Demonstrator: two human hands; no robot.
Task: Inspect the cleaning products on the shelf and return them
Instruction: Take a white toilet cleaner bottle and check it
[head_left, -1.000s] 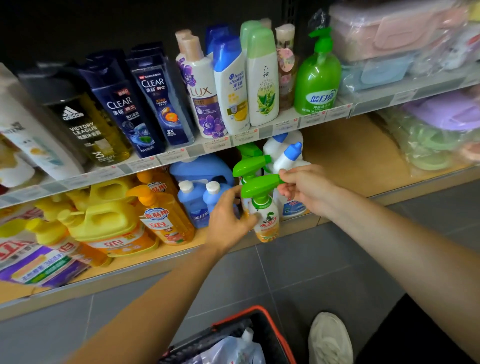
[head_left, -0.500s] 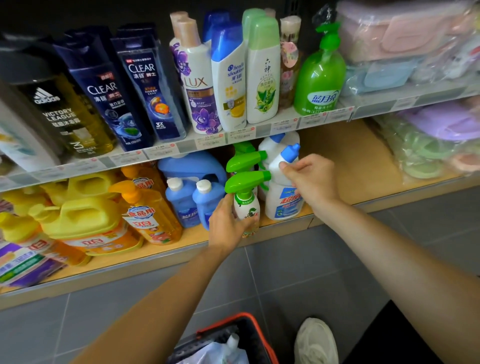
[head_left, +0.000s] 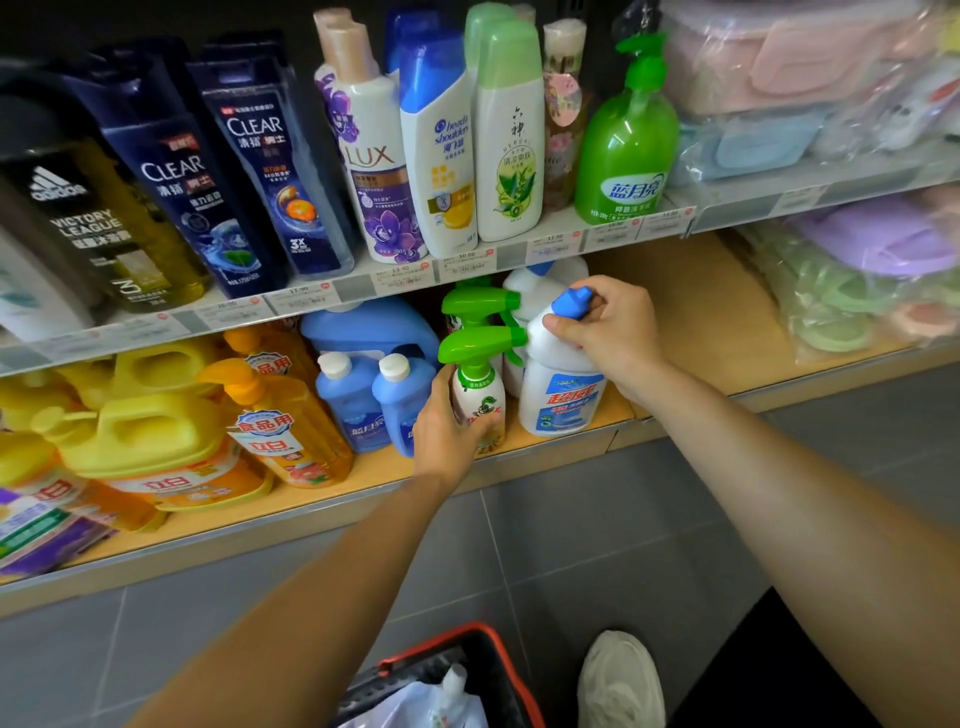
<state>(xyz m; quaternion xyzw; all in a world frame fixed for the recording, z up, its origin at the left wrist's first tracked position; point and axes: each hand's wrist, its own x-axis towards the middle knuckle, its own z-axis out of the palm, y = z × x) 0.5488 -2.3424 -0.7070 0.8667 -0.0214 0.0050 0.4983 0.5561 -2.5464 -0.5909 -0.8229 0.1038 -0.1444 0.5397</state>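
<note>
wooden lower shelf (head_left: 701, 332) in a shop aisle: the left hand (head_left: 447, 431) wraps its fingers round the green-trigger spray bottle (head_left: 478, 395), which seems to stand at the shelf's front edge. the right hand (head_left: 608, 332) curls round the neck of the blue-capped white bottle (head_left: 563, 400) just beside it. likely midway: neither bottle is released yet, and other products wait

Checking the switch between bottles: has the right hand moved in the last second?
Yes. The right hand left the spray bottle and shifted right onto the blue-capped white bottle standing on the lower shelf.
</note>
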